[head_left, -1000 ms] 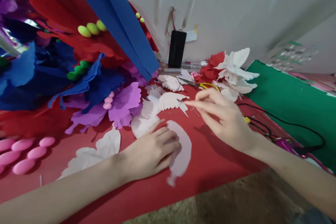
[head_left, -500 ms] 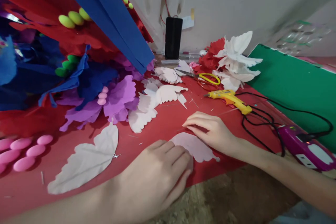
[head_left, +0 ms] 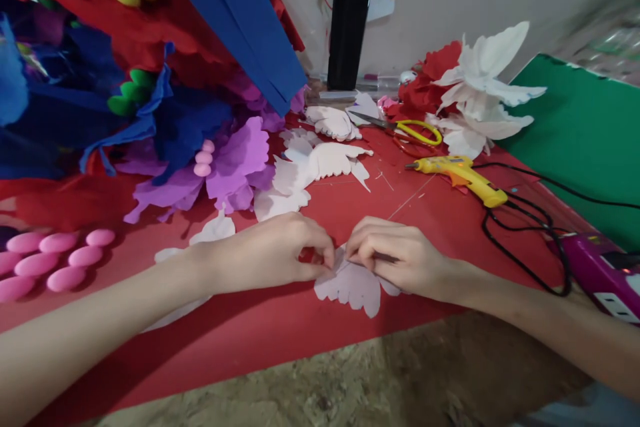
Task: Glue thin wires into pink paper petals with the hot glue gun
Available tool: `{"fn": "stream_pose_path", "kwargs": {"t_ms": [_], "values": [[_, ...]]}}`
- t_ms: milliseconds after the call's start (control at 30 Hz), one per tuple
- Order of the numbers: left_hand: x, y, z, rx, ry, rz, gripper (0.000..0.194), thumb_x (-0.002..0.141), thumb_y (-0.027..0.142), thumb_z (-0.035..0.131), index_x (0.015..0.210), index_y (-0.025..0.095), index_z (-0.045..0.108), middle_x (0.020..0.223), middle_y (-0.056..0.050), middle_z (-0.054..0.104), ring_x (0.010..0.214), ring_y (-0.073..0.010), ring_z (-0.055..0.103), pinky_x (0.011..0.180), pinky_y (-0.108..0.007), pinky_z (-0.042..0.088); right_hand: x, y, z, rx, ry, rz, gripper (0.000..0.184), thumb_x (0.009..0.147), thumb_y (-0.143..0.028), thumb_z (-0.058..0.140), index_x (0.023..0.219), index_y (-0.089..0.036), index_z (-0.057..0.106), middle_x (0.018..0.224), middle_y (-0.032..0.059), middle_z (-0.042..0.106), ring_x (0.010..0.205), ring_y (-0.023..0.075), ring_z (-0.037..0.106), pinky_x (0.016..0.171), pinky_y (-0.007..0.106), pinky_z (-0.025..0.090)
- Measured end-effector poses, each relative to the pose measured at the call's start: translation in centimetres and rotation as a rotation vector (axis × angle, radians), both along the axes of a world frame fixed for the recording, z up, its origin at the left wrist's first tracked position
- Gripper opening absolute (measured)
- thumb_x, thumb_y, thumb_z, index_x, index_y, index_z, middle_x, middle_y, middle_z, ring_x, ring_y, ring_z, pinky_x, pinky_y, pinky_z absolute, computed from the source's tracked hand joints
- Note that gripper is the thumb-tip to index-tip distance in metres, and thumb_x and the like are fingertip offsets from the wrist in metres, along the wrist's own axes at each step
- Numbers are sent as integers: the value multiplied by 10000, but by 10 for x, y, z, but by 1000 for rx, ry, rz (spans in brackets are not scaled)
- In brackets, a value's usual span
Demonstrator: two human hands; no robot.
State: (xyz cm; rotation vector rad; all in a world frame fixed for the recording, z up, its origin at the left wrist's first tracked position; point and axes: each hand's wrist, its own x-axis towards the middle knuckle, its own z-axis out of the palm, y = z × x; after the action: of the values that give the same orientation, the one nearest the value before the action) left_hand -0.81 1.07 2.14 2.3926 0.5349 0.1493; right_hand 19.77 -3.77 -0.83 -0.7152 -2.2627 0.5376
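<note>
A pale, scallop-edged butterfly wing cutout (head_left: 353, 288) lies on the red sheet (head_left: 240, 350), between my two hands. My left hand (head_left: 287, 250) pinches its upper left edge between thumb and forefinger. From the other side, my right hand (head_left: 395, 250) has its fingers closed on the top of the same cutout and covers part of it. Under my left forearm lies a larger whitish wing piece (head_left: 214, 229), partly hidden. Beyond my hands rests a group of white wing cutouts (head_left: 333, 160).
A yellow glue gun (head_left: 460, 177) with a black cord lies at right, near yellow-handled scissors (head_left: 417, 131) and a purple power strip (head_left: 607, 273). Blue, red and purple fabric shapes (head_left: 240, 160) crowd the left, with pink oval pieces (head_left: 67, 278). A phone (head_left: 347, 40) leans against the wall.
My left hand has moved up and forward to the cutout's upper edge. The cutout now sits turned, scallops toward me. My right fingers have closed onto it. The view has shifted slightly.
</note>
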Motion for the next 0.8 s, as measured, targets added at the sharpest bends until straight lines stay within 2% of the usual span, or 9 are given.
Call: {"fn": "stream_pose_path", "kwargs": {"t_ms": [133,300,500,800], "values": [[1,-1,-3,12,3,-9,98,768,96,633,764,182,681,734,40,676,710,-93,600,704,-194,421,-2,-2,-5,-11,17,13,232,794,-1,467,646,-179,458,717,14,618,730,98,560,659,241,490],[1,-1,-3,-8,24,11,45,776,134,660,773,171,686,719,34,659,681,-82,587,669,-176,417,-5,-3,-7,-28,22,19,229,781,10,485,650,-176,462,709,11,616,722,96,557,652,230,490],[2,0,-4,-40,39,5,27,749,157,701,765,173,685,698,43,634,659,-70,567,652,-164,401,-4,-1,-6,-61,10,30,222,771,16,494,659,-174,477,709,9,625,723,97,563,665,233,489],[2,2,-4,-45,72,11,45,745,192,703,781,182,678,717,45,633,707,-82,568,681,-172,393,-6,-2,-2,-40,-5,22,250,737,61,493,616,-157,503,715,7,648,745,84,523,627,175,471]]}}
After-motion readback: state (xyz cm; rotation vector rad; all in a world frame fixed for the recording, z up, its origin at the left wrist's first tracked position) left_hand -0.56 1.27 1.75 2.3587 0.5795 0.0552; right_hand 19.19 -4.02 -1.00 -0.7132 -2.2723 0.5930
